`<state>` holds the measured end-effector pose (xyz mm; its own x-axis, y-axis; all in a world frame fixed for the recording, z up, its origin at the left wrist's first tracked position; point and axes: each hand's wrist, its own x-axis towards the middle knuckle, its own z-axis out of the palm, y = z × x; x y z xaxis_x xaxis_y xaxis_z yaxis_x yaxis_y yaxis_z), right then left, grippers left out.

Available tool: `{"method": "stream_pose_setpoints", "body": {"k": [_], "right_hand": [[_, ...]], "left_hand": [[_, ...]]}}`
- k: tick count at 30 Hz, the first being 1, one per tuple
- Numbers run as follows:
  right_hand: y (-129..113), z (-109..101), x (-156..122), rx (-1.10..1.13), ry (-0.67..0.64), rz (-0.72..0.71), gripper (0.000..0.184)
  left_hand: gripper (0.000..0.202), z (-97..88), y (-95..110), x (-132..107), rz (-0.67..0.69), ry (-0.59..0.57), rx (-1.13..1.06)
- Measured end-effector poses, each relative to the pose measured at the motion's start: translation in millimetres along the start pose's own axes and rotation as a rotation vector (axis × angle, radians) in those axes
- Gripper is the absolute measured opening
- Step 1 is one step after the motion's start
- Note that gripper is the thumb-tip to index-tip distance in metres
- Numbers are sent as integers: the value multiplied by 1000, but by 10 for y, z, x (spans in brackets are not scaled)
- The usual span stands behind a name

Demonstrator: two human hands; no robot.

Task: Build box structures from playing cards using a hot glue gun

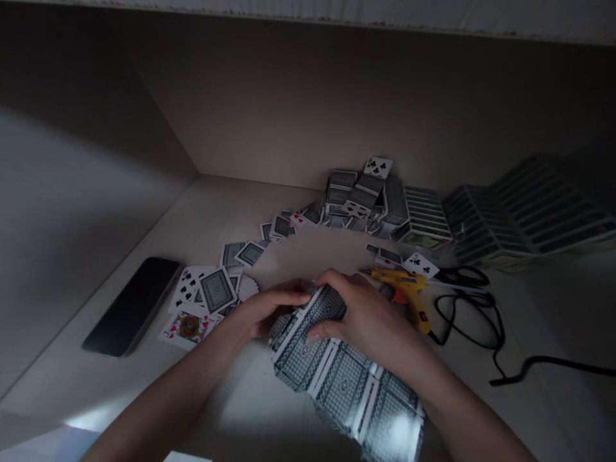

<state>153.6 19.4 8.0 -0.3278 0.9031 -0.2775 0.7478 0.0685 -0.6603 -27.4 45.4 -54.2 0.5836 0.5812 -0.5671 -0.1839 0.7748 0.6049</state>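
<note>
Head view is showing both hands working on a card strip (337,378), a row of face-down playing cards joined edge to edge, which is lying on the table (250,410) just left of the glue gun (407,292). The right hand (366,317) is curling over the far end of the strip, its fingers wrapping the top card with the thumb pressing on the patterned back. The left hand (267,308) is coming in from the left of that same end, fingers narrowly pinching the edge; whether it is gripping or only steadying I cannot tell, since the right hand is hiding the contact.

The strip is looking light and thin. Each card is stiff enough to spring back, yet the seams between cards are bending like hinges, so the row is likely sagging or folding if lifted from one end alone. The glossy backs are probably slippery under dry fingers. Pinching by the card edges near a seam, one hand at each end, seems the safest hold; squeezing the middle of a card would risk creasing it.

Left of the glue gun, loose cards (212,295) are lying scattered, some face up, and a dark phone (132,307) is resting further left again. Behind the gun a card pile (360,199) is heaping up against the wall, with more joined rows (520,218) leaning to its right. A black cord (476,308) is trailing off rightward from the gun.
</note>
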Motion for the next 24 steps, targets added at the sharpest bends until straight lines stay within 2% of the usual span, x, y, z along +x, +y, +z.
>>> {"method": "stream_pose_setpoints", "body": {"k": [11,22,24], "right_hand": [[8,26,17,-27,23,-35,44],[12,20,28,-47,18,-35,43],[17,22,28,-34,16,-37,43]], "left_hand": [[21,31,-3,12,-109,51,-50],[23,48,-20,30,-114,88,-20],[21,59,-17,22,-60,83,9]]}}
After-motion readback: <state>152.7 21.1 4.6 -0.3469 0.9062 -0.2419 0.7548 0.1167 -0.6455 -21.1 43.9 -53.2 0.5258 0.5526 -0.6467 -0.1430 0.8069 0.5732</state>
